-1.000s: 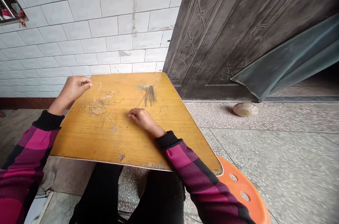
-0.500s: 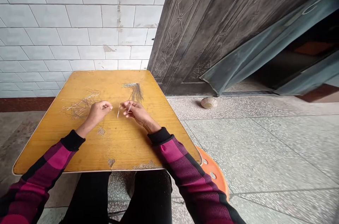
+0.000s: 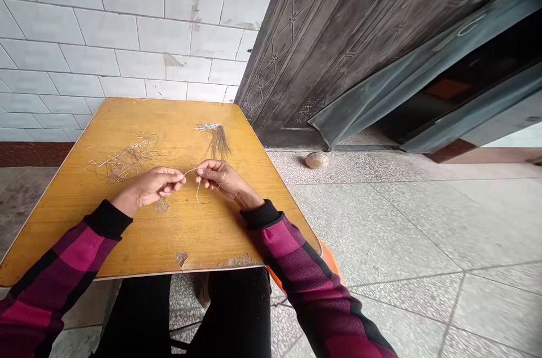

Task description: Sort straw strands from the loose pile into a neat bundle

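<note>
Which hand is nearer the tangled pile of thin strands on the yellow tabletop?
Left. The left hand is just below and to the right of the tangled pile, apparently not touching it; the right hand is farther right, beyond the left hand.

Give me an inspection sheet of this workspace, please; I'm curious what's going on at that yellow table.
surface: scuffed yellow wooden tabletop
job's things: loose tangle of thin pale strands; dark fanned bundle of strands; single thin pale strand between the hands
clutter: crumbly chipped patch near the left hand
grips: left hand and right hand both pinch the single strand
cables: nothing seen
surroundings: white tiled wall; dark embossed metal door; small pale round ball on speckled stone floor
</note>
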`<state>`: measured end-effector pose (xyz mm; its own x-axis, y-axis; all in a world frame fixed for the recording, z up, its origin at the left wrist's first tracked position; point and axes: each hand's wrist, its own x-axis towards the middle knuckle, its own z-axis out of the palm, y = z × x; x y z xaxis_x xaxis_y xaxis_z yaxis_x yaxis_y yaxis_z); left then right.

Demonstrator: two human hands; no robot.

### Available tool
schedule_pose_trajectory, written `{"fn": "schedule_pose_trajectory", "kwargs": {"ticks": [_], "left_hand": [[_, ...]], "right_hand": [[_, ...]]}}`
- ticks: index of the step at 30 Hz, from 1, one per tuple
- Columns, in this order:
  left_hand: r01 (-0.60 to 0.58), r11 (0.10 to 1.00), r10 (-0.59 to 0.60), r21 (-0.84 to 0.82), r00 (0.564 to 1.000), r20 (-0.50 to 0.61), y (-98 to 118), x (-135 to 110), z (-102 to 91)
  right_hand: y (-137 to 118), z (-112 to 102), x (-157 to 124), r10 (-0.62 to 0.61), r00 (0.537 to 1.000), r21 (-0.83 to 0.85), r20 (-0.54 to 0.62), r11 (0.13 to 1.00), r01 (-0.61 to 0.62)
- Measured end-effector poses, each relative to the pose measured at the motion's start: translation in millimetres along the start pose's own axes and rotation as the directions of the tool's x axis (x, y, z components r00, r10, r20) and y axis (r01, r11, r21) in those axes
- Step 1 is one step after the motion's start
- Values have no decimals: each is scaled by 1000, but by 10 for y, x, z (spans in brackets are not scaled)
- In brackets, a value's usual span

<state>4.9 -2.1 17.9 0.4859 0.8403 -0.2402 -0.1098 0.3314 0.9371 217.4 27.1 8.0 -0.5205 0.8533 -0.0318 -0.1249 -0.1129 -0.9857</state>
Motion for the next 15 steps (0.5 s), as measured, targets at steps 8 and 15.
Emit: {"fn": "schedule_pose_trajectory", "kwargs": {"ticks": [8,15], "left_hand": [[77,989,-70,-126,996,61,-24,-8,51],[56,987,-54,-148,998,18,-24,-10,37]], "right_hand": [[25,11,-24,30,994,30,106,999,-34],[27,-3,-10,63,997,102,51,992,-68]]}}
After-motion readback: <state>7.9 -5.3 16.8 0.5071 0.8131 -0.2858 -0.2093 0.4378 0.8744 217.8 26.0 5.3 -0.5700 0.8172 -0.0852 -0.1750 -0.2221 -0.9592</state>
